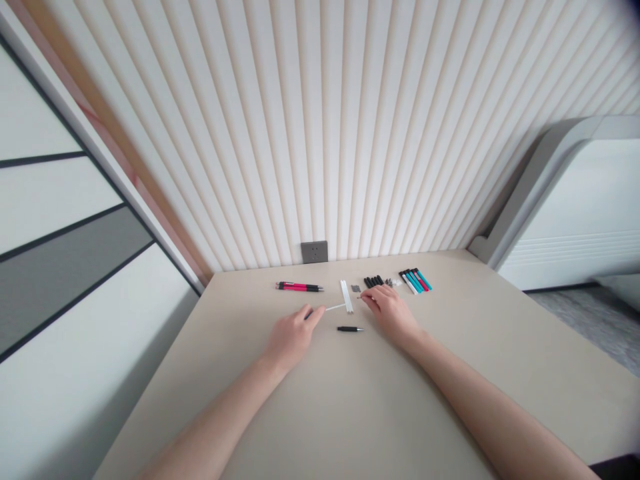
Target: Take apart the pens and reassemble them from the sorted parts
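My left hand (291, 335) is closed, pinching a dark pen barrel (309, 314) with a thin white pen refill (335, 307) sticking out to the right. My right hand (391, 312) is closed too, its fingertips pinching a tiny thin piece (359, 297), too small to name. Between the hands lie several white refills (346, 297) side by side; the held refill's end is close to them. Nearer me rests a black pen front part (349, 329) with a silver tip. Just beyond my right fingertips is a small cluster of grey pieces (355, 289).
Two pink and black pens (300, 287) lie at the left. Several black grips (373, 281), small silver and clear parts (393, 283) and coloured barrels (416, 281) lie at the right. A wall socket (315, 252) sits behind the table (320, 413).
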Demonstrator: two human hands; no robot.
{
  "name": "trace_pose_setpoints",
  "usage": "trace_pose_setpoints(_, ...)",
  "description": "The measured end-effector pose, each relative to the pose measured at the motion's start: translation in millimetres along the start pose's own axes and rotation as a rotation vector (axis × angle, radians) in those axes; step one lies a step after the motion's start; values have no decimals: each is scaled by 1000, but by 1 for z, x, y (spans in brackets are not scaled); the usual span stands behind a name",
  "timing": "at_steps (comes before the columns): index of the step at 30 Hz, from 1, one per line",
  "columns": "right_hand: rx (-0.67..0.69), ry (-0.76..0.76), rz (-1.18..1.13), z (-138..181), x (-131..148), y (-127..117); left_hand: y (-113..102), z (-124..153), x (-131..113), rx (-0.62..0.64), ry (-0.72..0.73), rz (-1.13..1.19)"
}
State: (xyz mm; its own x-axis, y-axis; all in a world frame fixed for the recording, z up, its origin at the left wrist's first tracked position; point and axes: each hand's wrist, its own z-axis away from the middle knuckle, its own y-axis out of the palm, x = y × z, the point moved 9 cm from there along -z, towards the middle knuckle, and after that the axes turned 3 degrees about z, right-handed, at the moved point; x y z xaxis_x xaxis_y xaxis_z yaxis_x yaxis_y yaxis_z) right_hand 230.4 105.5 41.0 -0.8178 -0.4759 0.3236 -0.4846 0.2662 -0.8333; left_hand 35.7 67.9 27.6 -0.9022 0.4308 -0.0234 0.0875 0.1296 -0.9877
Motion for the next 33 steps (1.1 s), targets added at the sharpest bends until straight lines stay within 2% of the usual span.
trace_pose_setpoints(6,-32,87,173,-5,-21,-1,0,0,4,4,-58,59)
trace_pose_setpoints(12,9,105,294,-12,-22,12,2,0,4,22,-57,59)
trace_pose_setpoints(17,64,43,308,-14,-18,22,1,-1,2,29,-47,34)
trace_pose_setpoints(33,12,53,349,-10,-17,16,1,-1,2,32,-44,69)
